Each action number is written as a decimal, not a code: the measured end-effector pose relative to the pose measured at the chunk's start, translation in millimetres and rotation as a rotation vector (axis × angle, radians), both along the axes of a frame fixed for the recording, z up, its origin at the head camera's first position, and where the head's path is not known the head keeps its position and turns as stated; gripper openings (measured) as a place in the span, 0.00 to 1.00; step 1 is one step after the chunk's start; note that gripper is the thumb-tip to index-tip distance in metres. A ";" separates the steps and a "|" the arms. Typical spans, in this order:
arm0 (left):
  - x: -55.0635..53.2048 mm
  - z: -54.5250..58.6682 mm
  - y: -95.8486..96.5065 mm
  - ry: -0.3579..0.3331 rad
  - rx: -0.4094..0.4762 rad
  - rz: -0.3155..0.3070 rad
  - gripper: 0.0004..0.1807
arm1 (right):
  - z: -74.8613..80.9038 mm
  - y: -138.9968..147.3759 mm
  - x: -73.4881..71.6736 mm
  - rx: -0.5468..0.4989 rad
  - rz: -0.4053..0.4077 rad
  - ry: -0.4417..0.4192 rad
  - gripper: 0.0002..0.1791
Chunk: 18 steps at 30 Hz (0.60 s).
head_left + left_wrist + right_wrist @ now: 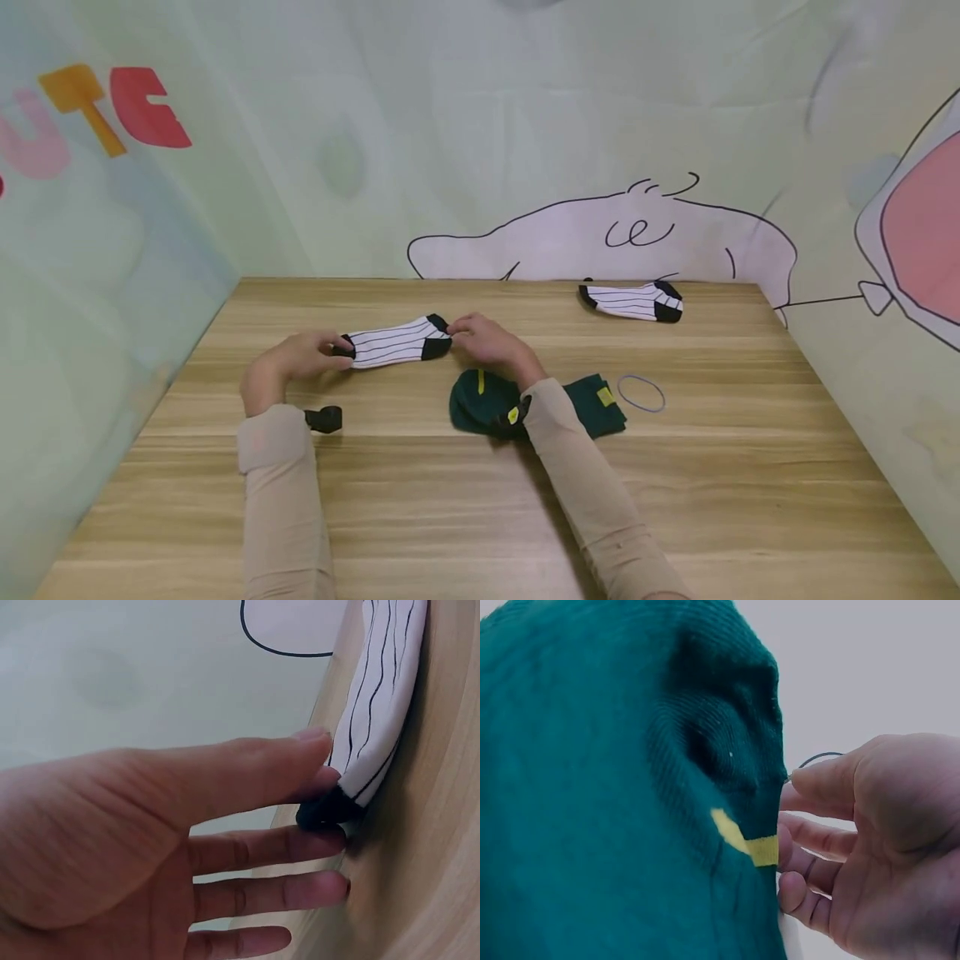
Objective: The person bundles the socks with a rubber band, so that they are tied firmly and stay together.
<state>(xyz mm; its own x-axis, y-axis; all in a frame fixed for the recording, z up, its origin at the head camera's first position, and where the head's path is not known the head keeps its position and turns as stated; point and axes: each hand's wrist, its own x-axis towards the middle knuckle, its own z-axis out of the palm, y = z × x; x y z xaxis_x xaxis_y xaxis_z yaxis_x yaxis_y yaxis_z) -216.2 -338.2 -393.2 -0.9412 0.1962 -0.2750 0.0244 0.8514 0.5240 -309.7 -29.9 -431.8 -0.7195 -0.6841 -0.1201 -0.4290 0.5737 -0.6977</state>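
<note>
Striped sock (397, 342) lies stretched along the table (420, 542), between the two hands; call it the centre of a clock, 12 toward the wall (480, 125). Nearest the person is the right sleeve (600, 492), crossing in front of some dark green knit (468, 408) at about 4 o'clock; can't tell if that's one piece or two, the arm hides the middle; a thin blue loop (650, 412) lies just beyond its right end, between 3 and 4; a little black gadget (328, 419) is at 7 or 8.

Then the sock itself; the left hand (300, 357) is at its 9 o'clock end, fingers mostly straight, touching the black tip; the right hand (491, 340) is at the 3 o'clock end by the black patches, but the green knit blocks the right wrist view, so can't tell if it's actually pinching. Farthest back, a similar sock (626, 302) lies between 2 and 3, near the far edge.

My read: the step in hand is straightening the sock by its ends; next move probably calls for light, even handling at both ends so the cloth doesn't bunch.
</note>
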 end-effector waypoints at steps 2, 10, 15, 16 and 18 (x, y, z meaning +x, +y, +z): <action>-0.8 -0.2 0.5 0.017 -0.015 -0.003 0.22 | -0.5 0.7 -0.9 -0.006 -0.015 -0.019 0.20; -0.7 2.3 2.0 0.019 -0.021 0.017 0.23 | 0.4 6.3 -1.9 -0.163 -0.081 -0.335 0.20; 1.1 6.4 0.7 0.017 -0.006 0.026 0.24 | 3.5 10.4 -2.5 -0.219 -0.097 -0.456 0.20; 1.6 7.5 0.5 0.017 0.000 0.029 0.24 | 4.4 11.1 -2.8 -0.227 -0.098 -0.461 0.20; 2.0 8.3 -0.3 0.018 0.010 0.031 0.24 | 5.9 12.6 -3.1 -0.240 -0.107 -0.462 0.19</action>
<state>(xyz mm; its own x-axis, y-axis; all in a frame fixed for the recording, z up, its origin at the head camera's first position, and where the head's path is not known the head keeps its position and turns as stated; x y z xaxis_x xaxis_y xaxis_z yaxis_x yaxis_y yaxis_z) -214.2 -338.5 -384.9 -0.9517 0.1700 -0.2557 0.0080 0.8463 0.5326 -312.8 -17.2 -425.8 -0.6958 -0.6572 -0.2897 0.0059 0.3982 -0.9173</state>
